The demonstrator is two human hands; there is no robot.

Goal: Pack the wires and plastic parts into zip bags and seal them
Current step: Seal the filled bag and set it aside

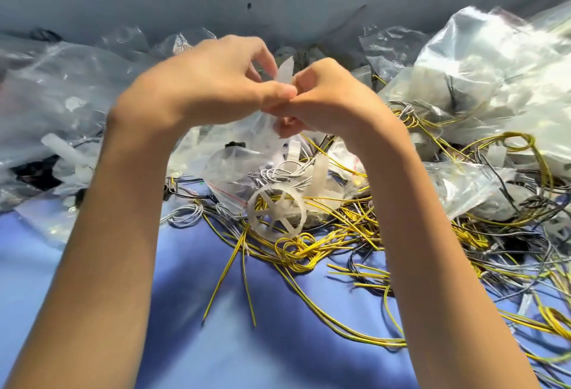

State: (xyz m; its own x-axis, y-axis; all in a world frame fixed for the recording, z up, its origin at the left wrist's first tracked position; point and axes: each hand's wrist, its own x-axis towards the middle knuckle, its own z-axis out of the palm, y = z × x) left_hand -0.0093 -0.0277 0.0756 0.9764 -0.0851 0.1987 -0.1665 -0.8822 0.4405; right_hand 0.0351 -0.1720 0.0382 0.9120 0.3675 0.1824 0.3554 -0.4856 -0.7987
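We see yellow wires (340,228) with dark stripes, grey wires (185,214) at nine o'clock of them, a translucent white spoked wheel (275,211), clear bags (482,58), and a blue surface (234,342).

Two forearms (129,203) are seen bare from the lower edge to the wrists; the left hand (210,79) and right hand (330,95) are likewise uncovered.

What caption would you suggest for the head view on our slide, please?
Left hand and right hand pinch a translucent plastic strip above yellow wires and a spoked plastic wheel.
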